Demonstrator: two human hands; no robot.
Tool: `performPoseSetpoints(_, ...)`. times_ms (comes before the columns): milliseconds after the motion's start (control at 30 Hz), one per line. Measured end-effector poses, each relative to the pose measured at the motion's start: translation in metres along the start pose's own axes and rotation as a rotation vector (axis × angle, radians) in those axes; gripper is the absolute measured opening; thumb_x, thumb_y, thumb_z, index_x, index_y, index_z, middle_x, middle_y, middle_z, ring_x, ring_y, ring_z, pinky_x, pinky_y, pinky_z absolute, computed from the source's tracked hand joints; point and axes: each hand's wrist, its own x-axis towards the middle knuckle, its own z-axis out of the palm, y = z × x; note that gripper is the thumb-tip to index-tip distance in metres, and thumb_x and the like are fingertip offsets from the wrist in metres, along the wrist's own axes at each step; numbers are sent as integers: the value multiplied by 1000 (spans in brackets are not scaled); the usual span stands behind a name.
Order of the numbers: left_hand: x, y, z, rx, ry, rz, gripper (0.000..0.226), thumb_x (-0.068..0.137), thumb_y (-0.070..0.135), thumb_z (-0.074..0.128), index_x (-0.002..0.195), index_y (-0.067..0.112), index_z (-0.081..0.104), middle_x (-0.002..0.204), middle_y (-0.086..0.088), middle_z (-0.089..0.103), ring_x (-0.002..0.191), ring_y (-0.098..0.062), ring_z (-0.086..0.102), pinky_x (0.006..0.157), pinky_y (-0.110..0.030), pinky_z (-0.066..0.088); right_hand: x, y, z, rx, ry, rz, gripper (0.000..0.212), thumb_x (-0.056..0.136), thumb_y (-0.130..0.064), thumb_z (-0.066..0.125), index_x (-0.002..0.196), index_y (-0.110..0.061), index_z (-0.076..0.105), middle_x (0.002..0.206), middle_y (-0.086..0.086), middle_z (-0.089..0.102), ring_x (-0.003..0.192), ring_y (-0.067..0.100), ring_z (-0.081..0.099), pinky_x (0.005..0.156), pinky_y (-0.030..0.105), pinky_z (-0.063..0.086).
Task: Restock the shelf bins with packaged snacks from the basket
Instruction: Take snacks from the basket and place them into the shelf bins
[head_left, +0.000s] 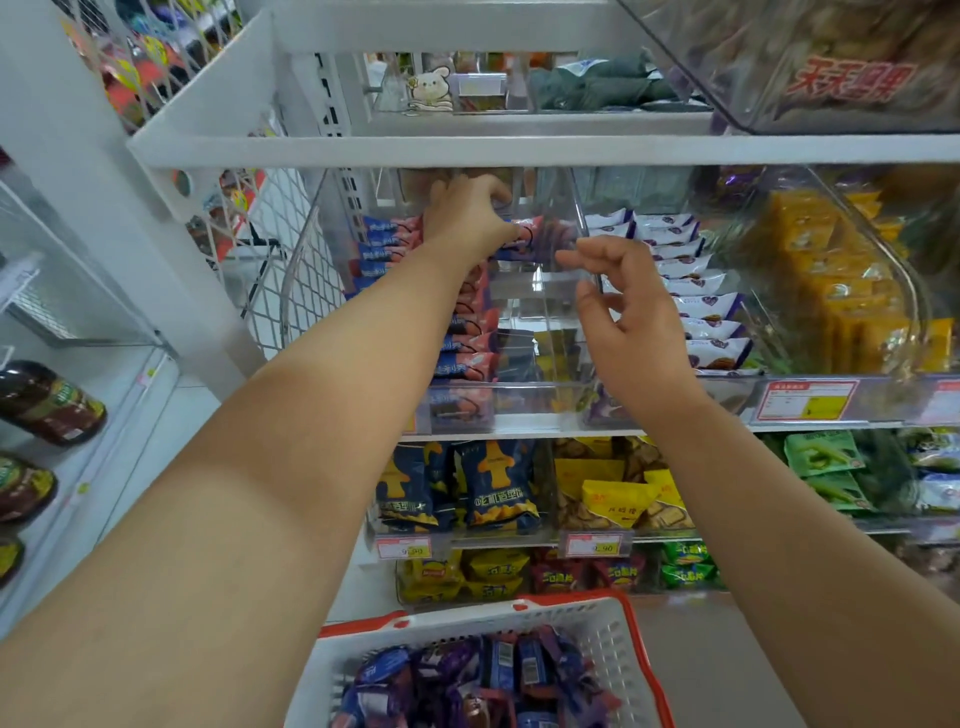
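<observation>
My left hand (467, 215) reaches deep into a clear plastic shelf bin (519, 400) and grips a pink-and-blue snack pack (524, 234) at the back of the row. More pink-and-blue packs (467, 358) are stacked along the bin's left side. My right hand (631, 317) hovers at the bin's clear right divider, fingers loosely curled, holding nothing. Below, a white basket with a red rim (618, 639) holds several purple and blue snack packs (467, 680).
The neighbouring bin holds white-and-purple packs (696, 291), and yellow packs (841, 280) lie further right. Lower shelves carry blue bags (493, 493), yellow bags (618, 499) and green packs (826, 462). A white shelf board (519, 148) runs just above my left hand. Bottles (47, 405) stand at left.
</observation>
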Motion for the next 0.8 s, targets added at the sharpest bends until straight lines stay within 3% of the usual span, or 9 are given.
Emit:
performPoseSetpoints(167, -31, 15, -27, -139, -145, 88, 30, 84, 30, 74, 111, 22, 64, 107, 6, 66, 101, -13, 62, 87, -32, 51, -3, -2, -1, -47, 10, -29, 29, 100, -13, 47, 128, -20, 47, 120, -20, 59, 107, -10, 53, 86, 17, 47)
performPoseSetpoints(267, -77, 25, -48, -225, -126, 95, 18, 86, 28, 73, 102, 27, 65, 91, 15, 65, 84, -2, 60, 79, -26, 51, -4, -5, -3, -98, 11, -29, 34, 97, -14, 51, 129, -22, 46, 118, -26, 57, 102, 2, 57, 87, 29, 51)
performPoseSetpoints(333, -113, 26, -53, -260, -52, 139, 15, 86, 27, 71, 100, 28, 67, 88, 17, 64, 83, -3, 61, 83, -28, 52, -10, -7, -4, -107, 7, -25, 37, 96, -13, 53, 131, -19, 46, 119, -27, 55, 111, 0, 56, 95, 30, 49)
performPoseSetpoints(433, -176, 24, -48, -356, 157, 263, 15, 89, 19, 65, 103, 18, 69, 96, 9, 68, 90, -8, 64, 86, -29, 53, -46, -9, -2, -52, 13, -58, 39, 96, -11, 53, 133, -14, 43, 128, -12, 57, 125, 0, 49, 102, 36, 47)
performPoseSetpoints(500, -222, 21, -39, -390, 328, 325, 13, 91, 16, 62, 101, 12, 69, 95, 4, 68, 90, -12, 63, 83, -27, 52, -89, -10, 3, -10, -7, -99, 39, 96, -8, 52, 130, -21, 40, 131, -3, 57, 130, 10, 48, 101, 37, 46)
performPoseSetpoints(567, -268, 12, -23, -393, 388, 347, 11, 93, 13, 61, 100, 7, 68, 92, 1, 66, 88, -15, 60, 79, -27, 49, -135, -11, 9, 50, -44, -76, 38, 96, -6, 52, 125, -26, 40, 128, 0, 58, 126, 7, 51, 101, 29, 45)
performPoseSetpoints(633, -312, -5, -3, -416, 338, 285, 9, 94, 12, 62, 99, 7, 68, 94, 5, 63, 88, -13, 58, 78, -24, 47, -177, -7, 18, 137, -118, 41, 39, 97, -6, 53, 121, -33, 41, 119, -6, 60, 109, -2, 56, 89, 22, 50)
performPoseSetpoints(700, -357, -30, 22, -458, 205, 108, 10, 94, 15, 62, 102, 12, 67, 98, 13, 59, 90, -6, 56, 79, -22, 47, -215, 9, 34, 141, -280, 224, 36, 97, -12, 56, 118, -38, 43, 107, -12, 62, 97, 1, 60, 81, 23, 52)
performPoseSetpoints(800, -421, -73, 59, -458, -73, -217, 11, 94, 15, 62, 103, 21, 66, 100, 12, 62, 91, 2, 55, 80, -13, 46, -275, 57, 63, 6, -620, 570, 21, 96, -24, 58, 113, -33, 49, 93, -12, 60, 87, 11, 63, 81, 36, 54)
